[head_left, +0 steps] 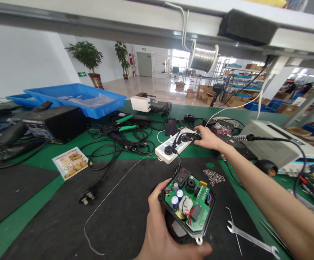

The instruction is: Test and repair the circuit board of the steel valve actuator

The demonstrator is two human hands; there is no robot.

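Observation:
My left hand (159, 231) is wrapped round a black housing with an exposed green circuit board (200, 213), held above the dark mat. The board faces up and carries blue capacitors, a round black part and red wires. Farther forward, my right hand (207, 139) reaches to the far right end of a white power strip (166, 157), its fingers at a bundle of black cables (191, 136). What the fingertips grip there is too small to make out. Black plugs (170, 150) sit in the strip.
Small metal nuts (213, 177) lie right of the board, with a wrench (251, 238) nearer. A bench instrument (278, 144) stands right. Cables, green-handled pliers (127, 122), a black box (56, 124) and a blue tray (78, 97) occupy the left. A solder spool (204, 57) hangs overhead.

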